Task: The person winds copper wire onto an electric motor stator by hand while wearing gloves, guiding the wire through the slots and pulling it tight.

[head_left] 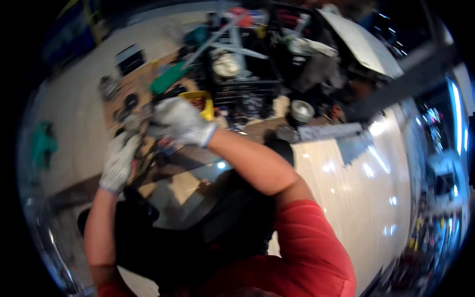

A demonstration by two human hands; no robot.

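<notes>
Both my hands wear white knit work gloves and meet over a cluttered wooden work surface. My right hand (pixel 182 121) is closed, its fingers curled in around something greyish too blurred to name. Just to its left, my left hand (pixel 119 158) points away from me with its fingers bent together near a small pale round thing (pixel 132 122); what it grips is hidden. A yellow bin (pixel 207 106) of small reddish-brown pieces stands right behind my right hand. Small dark and coloured parts (pixel 166 146) lie blurred below my fingers.
Beyond the hands lie a long green object (pixel 169 79) and a black crate (pixel 247 88) piled with goods. A metal cup-like pot (pixel 302 112) and a long pale box (pixel 330 130) sit to the right. A dark flat tray (pixel 130 58) lies far left, a green item (pixel 44 143) nearer.
</notes>
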